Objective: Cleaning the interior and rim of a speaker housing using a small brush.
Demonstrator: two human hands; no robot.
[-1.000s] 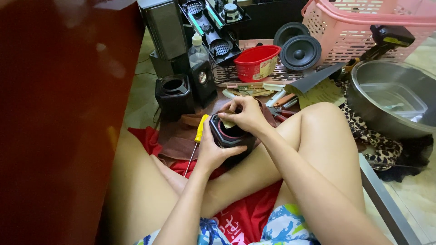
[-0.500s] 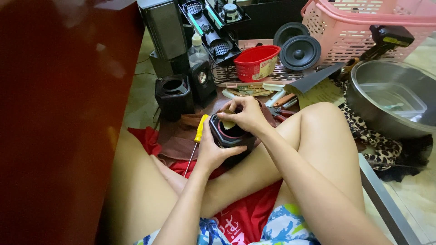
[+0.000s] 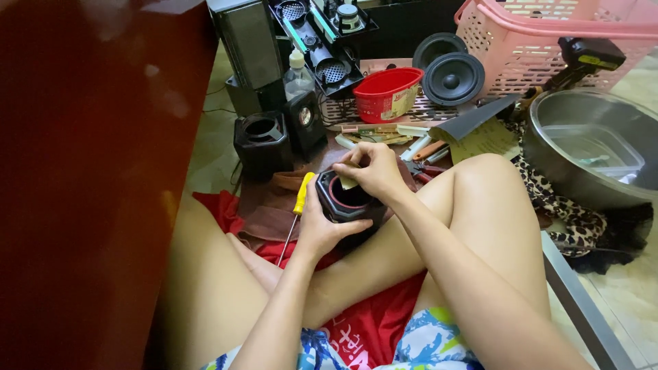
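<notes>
The small black hexagonal plastic speaker shell (image 3: 345,202) sits over the lap, cupped in the left hand (image 3: 322,223) – fingers wrapped round its side. The right hand (image 3: 373,171) pinches a yellowish scrap (image 3: 347,180) at the rim. Likely light, rigid, smooth-sided – best gripped across its flat faces.

A: Colours near the hands?
B: The speaker shell (image 3: 346,202) is black with a dark red rim inside. The screwdriver (image 3: 302,195) has a yellow handle. The scrap (image 3: 347,181) at the fingers is pale yellow.
A: And further off?
B: A red tub (image 3: 387,94), a pink basket (image 3: 548,41), a grey metal bowl (image 3: 582,161). The cloth (image 3: 576,226) under the bowl is leopard-spotted, tan and black. The cloth (image 3: 373,325) on the floor is red with white marks; the shorts (image 3: 425,342) are blue, white and yellow-green in patches.
</notes>
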